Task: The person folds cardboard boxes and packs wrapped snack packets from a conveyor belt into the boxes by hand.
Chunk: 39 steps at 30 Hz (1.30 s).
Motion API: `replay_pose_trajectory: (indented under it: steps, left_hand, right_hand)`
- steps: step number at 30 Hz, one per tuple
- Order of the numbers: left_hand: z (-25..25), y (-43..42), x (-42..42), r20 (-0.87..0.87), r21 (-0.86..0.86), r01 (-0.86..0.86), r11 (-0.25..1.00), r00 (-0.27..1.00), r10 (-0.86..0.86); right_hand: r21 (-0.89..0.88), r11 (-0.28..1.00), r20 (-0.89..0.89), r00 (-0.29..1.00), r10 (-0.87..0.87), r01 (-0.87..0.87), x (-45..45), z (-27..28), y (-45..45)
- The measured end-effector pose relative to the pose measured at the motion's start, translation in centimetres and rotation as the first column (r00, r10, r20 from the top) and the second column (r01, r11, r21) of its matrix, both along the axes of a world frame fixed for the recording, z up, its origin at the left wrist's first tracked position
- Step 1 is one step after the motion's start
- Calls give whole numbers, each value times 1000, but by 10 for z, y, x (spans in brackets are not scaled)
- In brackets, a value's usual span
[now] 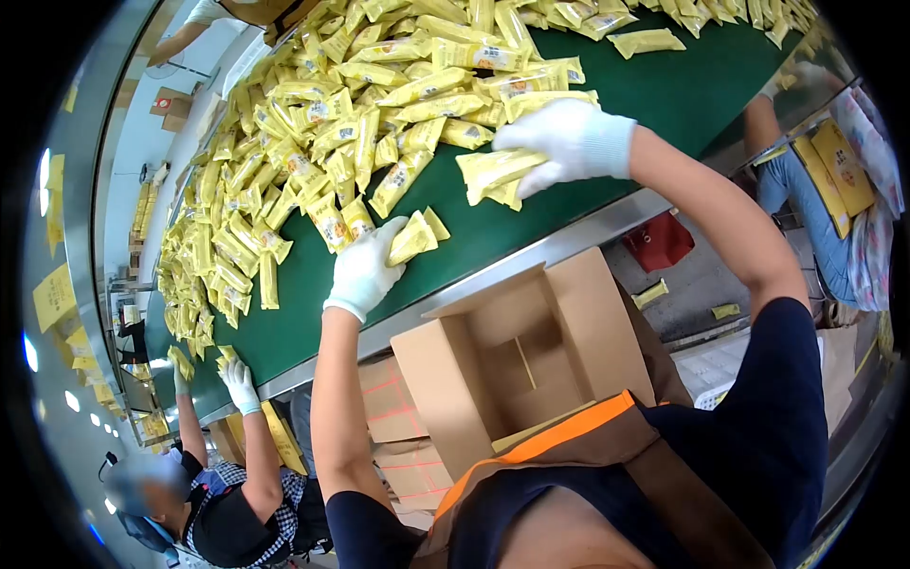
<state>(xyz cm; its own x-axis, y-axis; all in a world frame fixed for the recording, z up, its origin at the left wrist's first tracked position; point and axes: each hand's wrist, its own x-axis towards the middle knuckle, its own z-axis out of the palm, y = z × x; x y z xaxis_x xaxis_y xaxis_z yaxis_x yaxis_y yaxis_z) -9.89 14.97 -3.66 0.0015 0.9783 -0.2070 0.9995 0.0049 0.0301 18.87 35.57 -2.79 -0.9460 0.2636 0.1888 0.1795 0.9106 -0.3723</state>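
Many yellow wrapped packets [427,85] lie heaped on a green conveyor belt [626,104]. My left hand [365,270], in a white glove, is closed round yellow packets [413,239] near the front of the heap. Farther right, my right hand [569,144], also gloved in white, grips yellow packets [498,174] above the belt, with its fingers bent over them. An open cardboard box [521,360] stands below the belt's metal edge, in front of my body; its flaps are spread and brown cardboard shows inside.
At the lower left a co-worker [256,484] reaches with gloved hands to the belt. Another person [815,209] sits at the right. Stacked cartons [398,408] stand left of the box. A red bag [657,244] and loose packets lie on the floor behind it.
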Motion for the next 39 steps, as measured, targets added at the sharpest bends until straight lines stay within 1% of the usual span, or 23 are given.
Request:
replay_pose_trajectory:
  steps: [2, 3, 5, 7, 8, 10, 11, 14, 18, 19, 20, 21, 22, 23, 24, 26, 27, 29, 30, 32, 34, 36, 39]
  left_hand:
    - [-4, -3, -2, -38, 39, -5, 999, 999, 7]
    - [-14, -7, -3, -55, 133, 26, 991, 998, -18]
    - [-19, -19, 6, -82, 229, 34, 973, 997, -15]
    - [-26, -31, 13, -72, 281, 58, 958, 997, -39]
    - [-29, -35, 14, -61, 282, 62, 957, 997, -47]
    - [-34, -36, 14, -40, 298, 70, 952, 997, -61]
    - [-32, -37, 17, -38, 298, 69, 952, 997, -60]
    - [-30, -46, 20, -34, 359, 116, 926, 993, -111]
    - [-28, -47, 15, -41, 251, 129, 959, 992, -123]
    - [-14, -41, 13, 169, 110, -19, 994, 986, 0]
    - [-20, -35, 2, 401, 190, -108, 976, 916, 23]
    - [-15, -21, -5, 414, 241, -143, 960, 910, 31]
    - [-7, -2, -8, 431, 293, -176, 940, 902, 35]
    - [5, 17, -8, 505, 283, -213, 935, 862, 44]
    - [-13, 39, -24, 562, 251, -256, 934, 824, 75]
    - [-35, 61, -33, 383, 185, -229, 956, 912, 145]
    - [-42, 63, -31, 367, 203, -237, 950, 918, 151]
    - [-25, 64, -14, 268, 110, -225, 968, 945, 189]
    - [-17, 57, -6, 213, 55, -225, 973, 954, 209]
    - [-13, 44, 8, -34, 184, 3, 983, 999, 4]
    - [-11, 35, 23, -91, 286, 87, 954, 994, -63]
    - [-15, 37, 29, -18, 309, -3, 951, 1000, 9]
    - [-20, 44, 20, 179, 323, -146, 935, 980, 92]
  right_hand:
    - [88, 996, 186, 982, -18, 2, -28, -22, 17]
    - [133, 991, 277, 960, -36, -1, -36, -28, 22]
    - [237, 970, 28, 998, 52, -57, -26, -32, 17]
    - [274, 949, -172, 963, 209, -157, -9, -47, 3]
    - [253, 949, -120, 967, 225, -190, 2, -53, -5]
    - [150, 981, 240, 967, 87, -125, 21, -26, -29]
    - [191, 976, 139, 987, 81, -107, 32, -28, -36]
    - [371, 909, -107, 981, -161, 190, 60, -29, -45]
    - [-86, 965, 246, 944, -221, 248, 49, -22, -7]
    - [-202, 930, 222, 939, -263, 308, 36, -6, 1]
    - [-251, 885, 180, 917, -356, 393, 25, -2, 18]
    - [-316, 823, 243, 879, -410, 472, 15, 14, 32]
    - [-262, 832, 140, 872, -469, 490, 8, -13, 62]
    - [-272, 853, 220, 892, -395, 445, 5, -27, 77]
    - [-290, 871, 295, 903, -313, 397, 1, -33, 84]
    - [-295, 870, 361, 889, -281, 395, 2, -15, 61]
    - [-221, 896, 353, 888, -293, 384, 5, -14, 47]
    - [-52, 930, 330, 885, -328, 364, 14, -11, 21]
    - [112, 942, 363, 869, -336, 318, 15, -3, 8]
    - [304, 916, 22, 960, -280, 261, 32, -15, -2]
    - [204, 919, 119, 923, -367, 339, 40, -16, -4]
    - [97, 882, 304, 830, -468, 462, 39, -17, 0]
    - [-18, 918, 481, 809, -339, 395, 33, -9, 33]
